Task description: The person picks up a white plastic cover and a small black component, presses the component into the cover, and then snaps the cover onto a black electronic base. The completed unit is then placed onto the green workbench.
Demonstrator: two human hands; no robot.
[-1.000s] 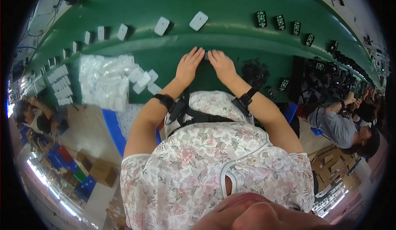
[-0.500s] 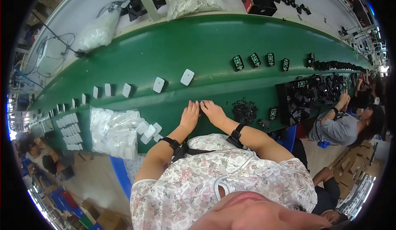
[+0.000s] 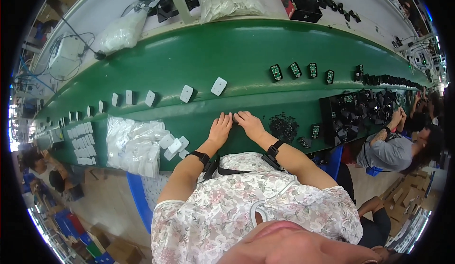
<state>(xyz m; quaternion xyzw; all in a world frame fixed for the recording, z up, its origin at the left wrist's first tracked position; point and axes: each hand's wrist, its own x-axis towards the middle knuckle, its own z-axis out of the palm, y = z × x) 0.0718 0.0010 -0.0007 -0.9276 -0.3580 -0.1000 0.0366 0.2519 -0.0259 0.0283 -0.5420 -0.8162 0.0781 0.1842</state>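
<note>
My left hand (image 3: 221, 128) and my right hand (image 3: 249, 126) meet over the green work surface (image 3: 189, 126) in front of me. Both are closed with bent fingers, fingertips almost touching. Something small and dark seems to lie between them, but the fingers cover it and I cannot make out what it is. To the right of my right hand lies a pile of small black parts (image 3: 283, 127). Near that pile rest black housings with green circuit boards (image 3: 315, 131). Left of my left hand, white plastic covers (image 3: 175, 145) lie loose beside a clear plastic bag (image 3: 135, 143) of more covers.
A row of white-topped units (image 3: 187, 93) runs along the belt to the left. Several open black housings (image 3: 295, 70) stand at far right. A black bin (image 3: 339, 117) heaped with housings sits on the right, near a co-worker (image 3: 386, 148) in grey. Bags and a box (image 3: 299, 3) line the back shelf.
The view has shifted slightly. My hands stay together at the same spot, with small finger movements; a pale sliver seen between the fingertips before is now covered.
</note>
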